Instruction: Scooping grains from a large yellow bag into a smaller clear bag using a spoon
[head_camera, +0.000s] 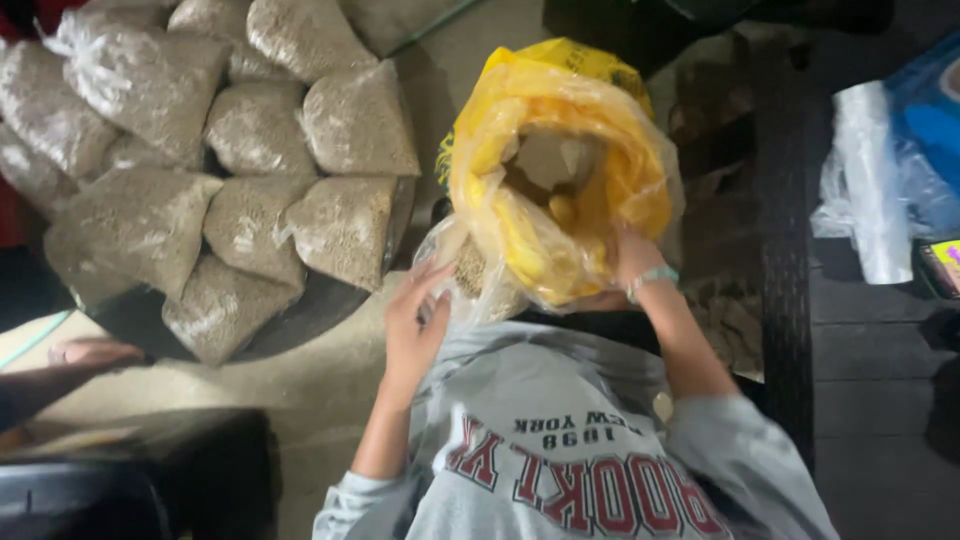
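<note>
Down in front of the person, a yellow sack (560, 160) stands open, its mouth rolled wide and lined with thin clear plastic. Pale grain shows deep inside it. The right hand (632, 262) grips the sack's near rim on the right side, fingers curled over the plastic; a light bracelet (652, 276) sits on that wrist. The left hand (415, 325) is raised just left of the sack, fingers half bent, touching a small clear bag (465, 275) of grain that lies against the sack's lower left edge. Whether it truly pinches that bag or only rests on it, I cannot tell; the picture is blurred there.

To the left, a heap of filled bags (230, 150) lies piled on a dark round tray (300, 315), each bag tied and packed with the same brownish grain. The heap is near the sack but apart from it, on a pale floor (300, 390). Another person's hand (90, 352) shows at the far left edge. At the right, a roll of clear plastic (870, 180) lies on a dark surface, well apart from the hands. A grey sweatshirt (560, 440) fills the lower frame.
</note>
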